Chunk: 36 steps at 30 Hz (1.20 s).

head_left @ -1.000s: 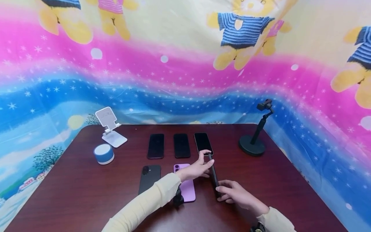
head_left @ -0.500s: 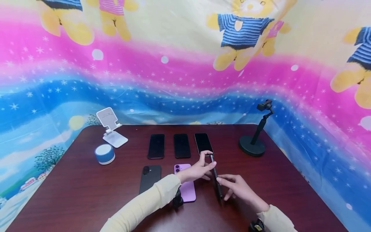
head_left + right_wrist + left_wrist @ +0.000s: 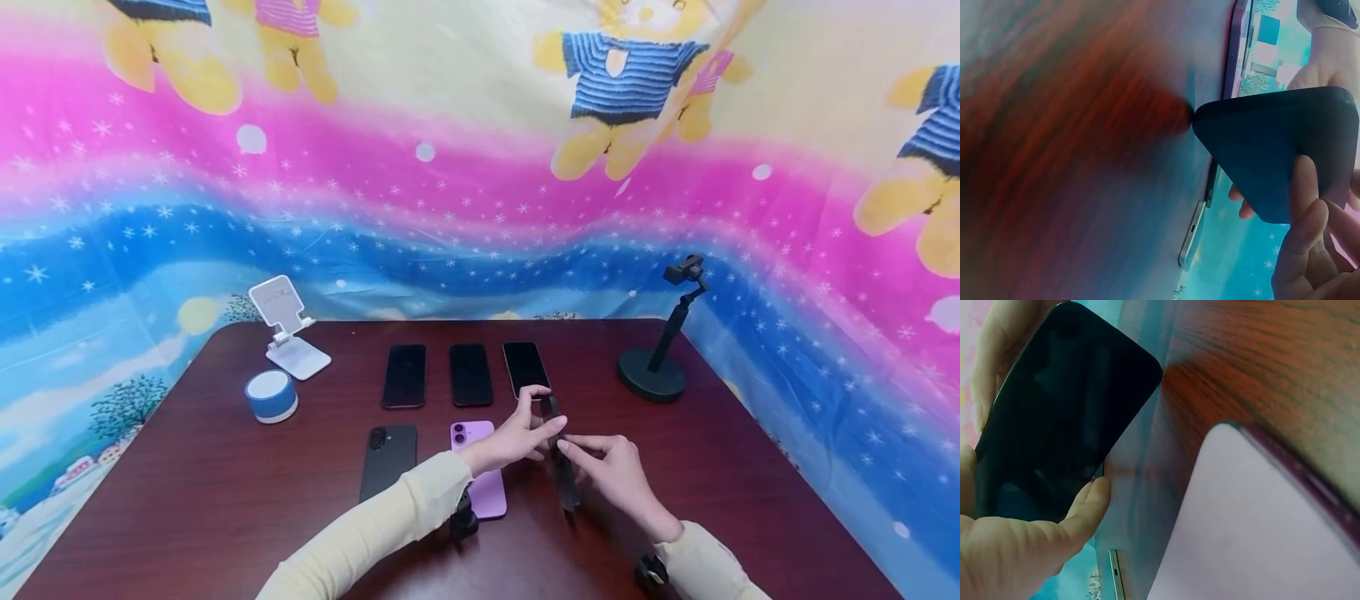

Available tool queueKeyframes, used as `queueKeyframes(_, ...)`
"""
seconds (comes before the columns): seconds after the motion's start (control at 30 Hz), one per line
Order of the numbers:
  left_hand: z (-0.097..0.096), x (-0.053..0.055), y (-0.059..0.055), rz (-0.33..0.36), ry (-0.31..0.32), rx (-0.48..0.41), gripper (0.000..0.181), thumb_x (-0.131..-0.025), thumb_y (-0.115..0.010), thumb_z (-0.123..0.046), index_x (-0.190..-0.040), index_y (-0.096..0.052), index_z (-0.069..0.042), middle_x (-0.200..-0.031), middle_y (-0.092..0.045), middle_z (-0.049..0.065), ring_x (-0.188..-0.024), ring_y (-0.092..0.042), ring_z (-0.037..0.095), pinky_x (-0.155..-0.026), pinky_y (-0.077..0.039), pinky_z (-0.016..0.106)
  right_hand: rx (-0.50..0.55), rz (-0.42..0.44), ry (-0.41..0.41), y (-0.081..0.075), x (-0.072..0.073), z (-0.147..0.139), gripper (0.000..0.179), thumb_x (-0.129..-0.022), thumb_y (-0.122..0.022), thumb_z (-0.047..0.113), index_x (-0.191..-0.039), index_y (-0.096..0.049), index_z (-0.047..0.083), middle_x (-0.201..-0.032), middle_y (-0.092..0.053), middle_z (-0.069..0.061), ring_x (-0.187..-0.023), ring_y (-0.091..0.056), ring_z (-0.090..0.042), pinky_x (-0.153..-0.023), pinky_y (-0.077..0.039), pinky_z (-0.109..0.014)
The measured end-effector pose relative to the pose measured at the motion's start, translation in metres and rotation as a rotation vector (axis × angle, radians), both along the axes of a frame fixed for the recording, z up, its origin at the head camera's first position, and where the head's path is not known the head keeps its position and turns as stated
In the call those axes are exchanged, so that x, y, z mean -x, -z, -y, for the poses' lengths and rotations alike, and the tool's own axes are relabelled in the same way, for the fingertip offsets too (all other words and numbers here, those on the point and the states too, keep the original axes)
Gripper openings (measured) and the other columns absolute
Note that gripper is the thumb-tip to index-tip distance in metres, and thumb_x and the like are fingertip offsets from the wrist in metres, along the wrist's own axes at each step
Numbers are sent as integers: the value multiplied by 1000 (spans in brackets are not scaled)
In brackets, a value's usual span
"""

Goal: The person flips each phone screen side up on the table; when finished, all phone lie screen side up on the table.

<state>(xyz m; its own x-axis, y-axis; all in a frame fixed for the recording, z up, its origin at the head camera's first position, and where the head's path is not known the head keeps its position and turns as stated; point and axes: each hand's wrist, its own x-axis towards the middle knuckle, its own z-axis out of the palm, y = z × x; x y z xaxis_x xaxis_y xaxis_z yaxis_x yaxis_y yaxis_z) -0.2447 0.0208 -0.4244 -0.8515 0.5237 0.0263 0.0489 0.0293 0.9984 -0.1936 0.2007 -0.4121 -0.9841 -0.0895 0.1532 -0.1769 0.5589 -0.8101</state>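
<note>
My left hand (image 3: 513, 437) grips a black phone (image 3: 564, 483) near its far end, thumb along the edge and index finger over the top. The phone stands on its edge, tilted, its lower corner right at the tabletop. In the left wrist view its dark screen (image 3: 1072, 412) shows, with left fingers at its lower edge. My right hand (image 3: 618, 475) pinches the phone's upper long edge near the middle. The right wrist view shows the plain dark back (image 3: 1254, 144), with right fingertips against it. Beside the left wrist lies a purple phone (image 3: 489, 492), back up, partly hidden by the sleeve.
A dark grey phone (image 3: 390, 458) lies face down at left. Behind stand three black-screened phones in a row: left (image 3: 404, 377), middle (image 3: 471, 375), right (image 3: 525, 367). A white phone stand (image 3: 298, 358), a blue-and-white cylinder (image 3: 271, 397) and a black stand (image 3: 651, 375) flank them.
My right hand has slid up along the phone from its near end towards the middle. The phone's near end has swung slightly right, while the left hand keeps its grip.
</note>
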Motion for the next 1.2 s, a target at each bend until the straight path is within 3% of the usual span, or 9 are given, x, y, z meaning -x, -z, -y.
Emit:
queueKeyframes(0.1,1,-1,-1,-10,-23,-14,53,-99,-53,-26,-138,-19,-13,-106,-61,26,-92,-66,44,-80,-56,50,-5,-74,10,-1,0,1,23,-86,-71,27,-101,-77,10,-53,-65,-2,-47,-62,-20,-43,-46,-24)
queueKeyframes(0.23,5,-1,1,-12,-62,-26,56,-99,-53,-19,-141,-19,-8,-114,-54,32,-91,-66,46,-80,-56,51,4,-97,25,-1,3,-1,18,-88,-69,19,-98,-77,5,-58,-68,-3,-48,-63,-18,-46,-51,-25)
queueKeyframes(0.37,10,1,4,-10,-128,-6,55,-96,-55,-7,-140,-25,5,-118,-51,34,-89,-66,45,-77,-58,46,51,-26,41,2,8,-7,18,-90,-66,13,-99,-75,0,-64,-69,-9,-49,-64,-15,-50,-55,-28)
queueKeyframes(0.5,13,2,7,-10,-167,-1,44,-91,-55,7,-131,-38,15,-114,-56,33,-85,-67,34,-76,-59,40,103,67,54,5,13,-11,22,-91,-64,11,-104,-72,-5,-70,-71,-14,-52,-65,-14,-52,-57,-28)
queueKeyframes(0.6,15,4,8,-7,-179,-3,43,-88,-56,12,-129,-43,14,-107,-60,32,-84,-67,29,-76,-59,38,132,127,48,7,16,-13,26,-92,-62,11,-108,-69,-8,-74,-71,-16,-54,-65,-15,-52,-56,-26)
queueKeyframes(0.9,23,4,13,-41,-153,129,54,-81,-67,9,-131,-45,10,-104,-66,31,-89,-70,37,-79,-58,36,163,255,1,19,25,-21,30,-93,-58,8,-113,-64,-14,-88,-72,-20,-59,-67,-14,-48,-53,-25)
queueKeyframes(1.1,20,8,15,55,-172,-18,49,-81,-60,19,-127,-45,11,-98,-64,34,-78,-69,26,-74,-59,37,149,283,26,20,31,-24,29,-94,-58,8,-113,-65,-13,-88,-72,-18,-61,-68,-15,-47,-51,-25)
queueKeyframes(1.2,19,9,15,73,-192,-41,44,-82,-60,18,-123,-47,10,-92,-66,32,-72,-69,22,-71,-60,36,143,287,38,19,34,-24,29,-93,-58,10,-113,-65,-11,-83,-72,-13,-60,-67,-15,-45,-49,-25)
